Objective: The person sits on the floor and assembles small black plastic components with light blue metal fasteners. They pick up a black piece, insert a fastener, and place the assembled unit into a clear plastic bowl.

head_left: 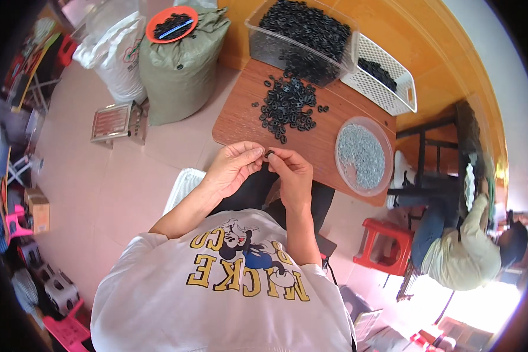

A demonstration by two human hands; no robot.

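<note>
a person seated at a low wooden table holds a small black ring-shaped part between both hands, just above the table's near edge. the left hand pinches it from one side with thumb and fingertips pressed together; the right hand does the same from the other, fingers curled in. the part looks light, stiff and easily dropped, best taken by its rim. a loose pile of black parts lies on the table beyond the hands, with a clear bin of more behind it, a white basket beside that, and a round dish of small grey pieces to the right.
</note>
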